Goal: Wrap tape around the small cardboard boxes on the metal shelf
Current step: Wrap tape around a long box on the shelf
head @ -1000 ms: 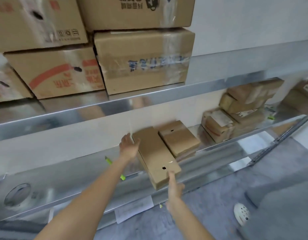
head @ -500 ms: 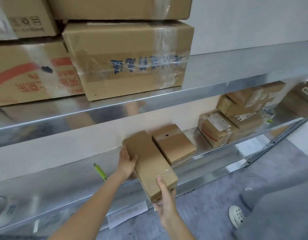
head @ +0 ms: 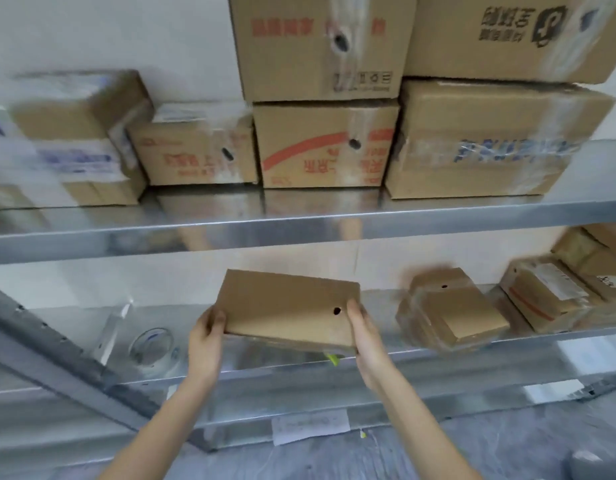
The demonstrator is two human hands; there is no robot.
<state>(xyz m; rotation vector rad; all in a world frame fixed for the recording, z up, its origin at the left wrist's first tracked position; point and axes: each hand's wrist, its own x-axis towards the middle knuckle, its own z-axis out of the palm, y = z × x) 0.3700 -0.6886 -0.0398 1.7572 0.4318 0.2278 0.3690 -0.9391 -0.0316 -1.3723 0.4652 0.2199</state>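
1. Both hands grip the box (head: 285, 306): left hand (head: 206, 329) on its left end, right hand (head: 363, 327) on its right.
2. It is held above the shelf (head: 438, 355), likely freeing every side for wrapping.
3. Tape roll (head: 154, 344) lies left, near.

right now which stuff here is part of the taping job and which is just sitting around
Part of the job:
- flat cardboard box, gripped by left hand and right hand
- clear tape roll
- small boxes on the metal shelf

Just lying about:
- large cartons on the upper shelf
- green pen
- paper label
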